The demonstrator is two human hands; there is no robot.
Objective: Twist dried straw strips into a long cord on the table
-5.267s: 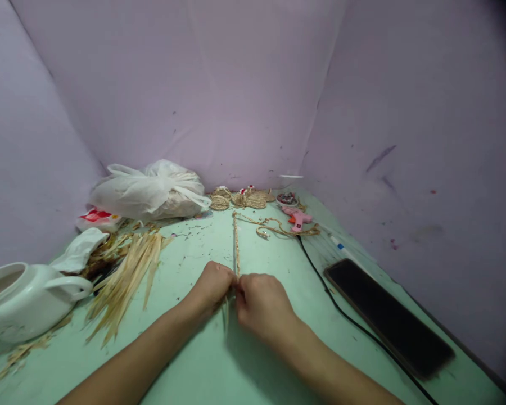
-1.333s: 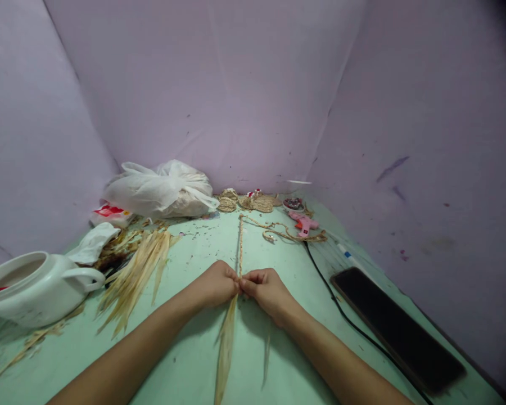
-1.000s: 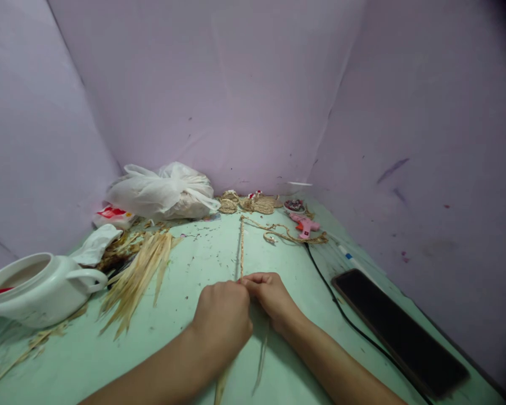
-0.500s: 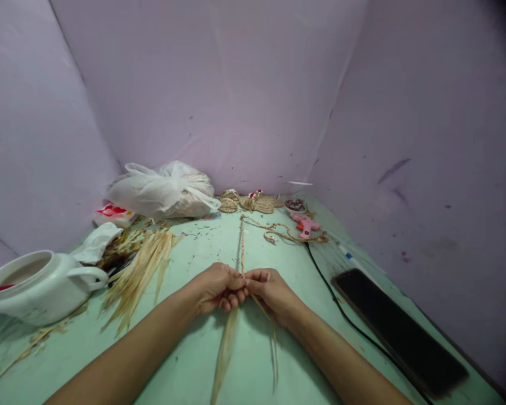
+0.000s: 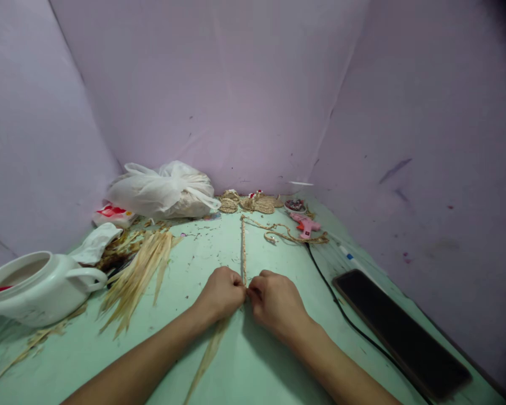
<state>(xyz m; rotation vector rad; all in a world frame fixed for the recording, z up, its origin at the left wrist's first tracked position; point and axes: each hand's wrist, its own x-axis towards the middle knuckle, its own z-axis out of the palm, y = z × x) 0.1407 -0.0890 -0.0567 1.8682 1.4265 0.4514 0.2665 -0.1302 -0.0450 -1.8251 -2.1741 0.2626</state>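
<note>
A thin braided cord (image 5: 243, 247) of dry straw-coloured fibre runs straight from the back of the green table to my fingers. My left hand (image 5: 222, 292) is closed in a pinch at the cord's near end. A loose flat fibre strand (image 5: 208, 357) trails from under it toward the front. Right beside it, my right hand (image 5: 276, 298) is closed too, its fingertips meeting at the same end of the cord; the fibre between them is mostly hidden. A bundle of dry fibre strips (image 5: 145, 273) lies to the left of my left hand.
On the left stand a white mug-like pot (image 5: 46, 298) and a tied white plastic bag (image 5: 164, 191). Woven fibre pieces (image 5: 257, 203) lie at the back. To the right are a pink glue gun (image 5: 306, 225), its black cable (image 5: 337, 306) and a dark phone-like slab (image 5: 400, 332).
Both hands have turned knuckles-up and shifted slightly toward me along the cord. The trailing strand now slants further left, and the strands under my right hand no longer show.
</note>
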